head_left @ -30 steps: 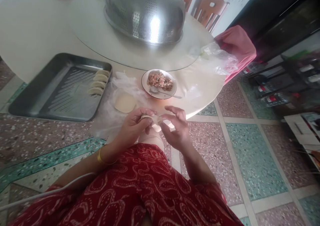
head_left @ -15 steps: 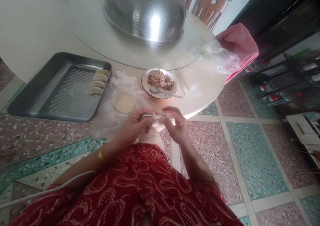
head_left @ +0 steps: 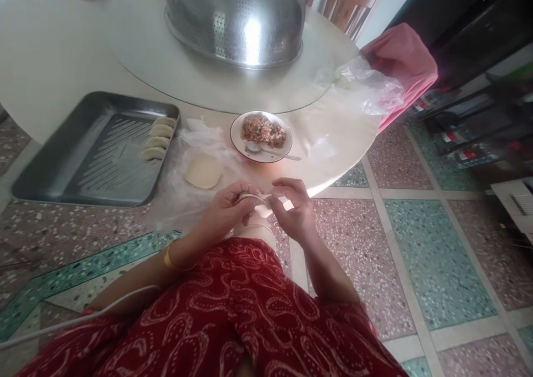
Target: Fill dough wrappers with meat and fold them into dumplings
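Between my two hands is a pale dumpling (head_left: 259, 197), held just off the table's near edge and partly hidden by my fingers. My left hand (head_left: 231, 207) is closed round one end of it. The thumb and forefinger of my right hand (head_left: 295, 207) pinch its other end. Beyond them a white bowl (head_left: 236, 140) holds minced filling (head_left: 263, 130) and a metal spoon (head_left: 272, 152). Left of the bowl, flat round wrappers (head_left: 204, 171) lie on a plastic bag (head_left: 170, 202). Several folded dumplings (head_left: 157, 138) are lined up along the right side of a dark baking tray (head_left: 81, 182).
A large perforated metal cover (head_left: 237, 21) stands on the glass turntable (head_left: 166, 83). At the table's right edge lie a clear plastic bag (head_left: 368, 88) and a pink cloth (head_left: 410, 60). A wooden chair (head_left: 352, 2) is behind. Bottles (head_left: 470, 154) sit on a shelf at right.
The fingers of both hands have shifted slightly along the dumpling's edge, still gripping it. The view has tilted a little; the bowl, tray and bag stay put on the table.
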Motion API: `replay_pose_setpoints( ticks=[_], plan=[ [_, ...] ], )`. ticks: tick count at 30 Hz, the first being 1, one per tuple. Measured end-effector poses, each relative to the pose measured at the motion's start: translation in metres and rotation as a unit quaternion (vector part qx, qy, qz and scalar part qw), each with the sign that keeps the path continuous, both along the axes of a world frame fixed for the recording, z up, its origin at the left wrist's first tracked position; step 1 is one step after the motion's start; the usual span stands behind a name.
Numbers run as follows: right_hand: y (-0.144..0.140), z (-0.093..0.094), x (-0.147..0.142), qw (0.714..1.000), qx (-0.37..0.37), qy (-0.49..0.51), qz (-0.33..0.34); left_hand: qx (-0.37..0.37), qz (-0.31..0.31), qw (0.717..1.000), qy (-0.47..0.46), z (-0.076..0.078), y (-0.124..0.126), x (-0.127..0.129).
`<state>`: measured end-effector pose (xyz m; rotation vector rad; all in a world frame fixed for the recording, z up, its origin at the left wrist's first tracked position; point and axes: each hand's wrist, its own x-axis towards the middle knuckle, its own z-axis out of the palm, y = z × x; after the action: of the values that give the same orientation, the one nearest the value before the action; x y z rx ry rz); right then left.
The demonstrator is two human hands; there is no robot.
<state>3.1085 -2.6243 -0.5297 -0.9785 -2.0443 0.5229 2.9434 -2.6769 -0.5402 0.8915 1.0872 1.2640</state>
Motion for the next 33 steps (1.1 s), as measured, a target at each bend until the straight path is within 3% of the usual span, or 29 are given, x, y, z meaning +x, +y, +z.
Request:
replay_pose_setpoints(
  ticks=[5,11,18,25,29,33],
  plan=[
    [0.001,-0.001,0.002,0.996,-0.081,0.021,-0.012,-0.001,-0.003,0.998,0.062,-0.001,0.000,0.001],
    [0.003,0.000,0.002,0.988,-0.146,0.037,0.037,0.038,0.013,0.990,0.137,-0.007,0.002,0.001],
    [0.003,0.006,0.001,0.990,-0.129,-0.008,0.052,0.053,0.017,0.985,0.163,-0.011,0.004,0.002],
    [0.000,0.010,0.002,0.994,-0.074,-0.010,0.083,0.034,0.013,0.984,0.175,-0.004,0.005,0.002],
    [-0.001,0.005,0.010,0.999,0.005,0.021,0.044,0.010,0.037,0.990,0.137,0.002,0.005,0.002],
    [-0.007,0.000,0.017,1.000,-0.021,-0.004,0.003,0.019,0.069,0.993,0.097,0.003,0.007,0.004]
  ],
)
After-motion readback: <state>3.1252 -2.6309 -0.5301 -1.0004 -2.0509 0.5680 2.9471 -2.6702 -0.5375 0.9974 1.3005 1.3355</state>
